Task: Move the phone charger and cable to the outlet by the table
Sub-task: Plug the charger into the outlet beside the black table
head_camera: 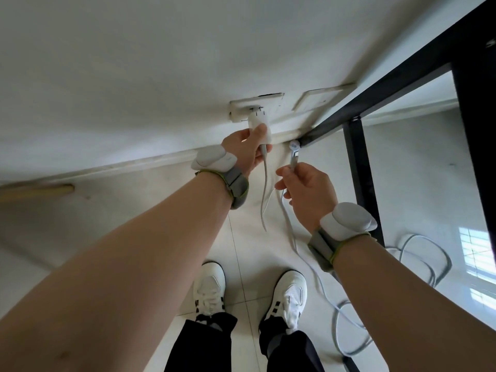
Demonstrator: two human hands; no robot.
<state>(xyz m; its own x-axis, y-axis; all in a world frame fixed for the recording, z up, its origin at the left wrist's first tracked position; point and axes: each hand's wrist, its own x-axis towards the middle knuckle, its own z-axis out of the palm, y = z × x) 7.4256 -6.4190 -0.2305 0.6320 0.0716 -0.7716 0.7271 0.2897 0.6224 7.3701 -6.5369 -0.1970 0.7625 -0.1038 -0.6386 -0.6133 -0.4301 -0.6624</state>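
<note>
A white phone charger (70,120) is at the white wall outlet (85,101), its prongs at the outlet's face. My left hand (245,149) grips the charger body from below. A white cable (264,200) hangs from the charger down toward the floor. My right hand (306,191) pinches the cable's other end, with the connector (294,151) sticking up between the fingers. More cable (335,299) trails across the tiled floor to the right.
A second blank wall plate (316,99) sits right of the outlet. A black table frame and leg (359,167) stand close on the right under a pale tabletop (418,162). My white shoes (209,288) are on the floor below. A wooden stick (37,191) lies along the baseboard at left.
</note>
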